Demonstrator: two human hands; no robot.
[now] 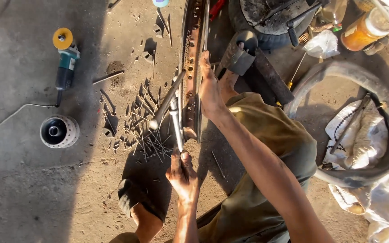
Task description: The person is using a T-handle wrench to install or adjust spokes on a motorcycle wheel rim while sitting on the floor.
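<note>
Left of the left hand's (183, 173) grip lay a teal-and-black grinder (65, 60) with a yellow disc; the rim (193, 67) it steadied was rusty brown, the trousers (266, 153) olive.

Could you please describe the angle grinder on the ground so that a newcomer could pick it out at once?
Start at the rusty metal wheel rim standing on edge in the middle, gripped by the right hand, and look far left across the dusty concrete. There lies the teal and black angle grinder, above a white round wheel hub. Its yellow disc and trailing pale cord set it apart.

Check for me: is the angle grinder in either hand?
No, the angle grinder lies alone on the ground, far from both hands.
</note>
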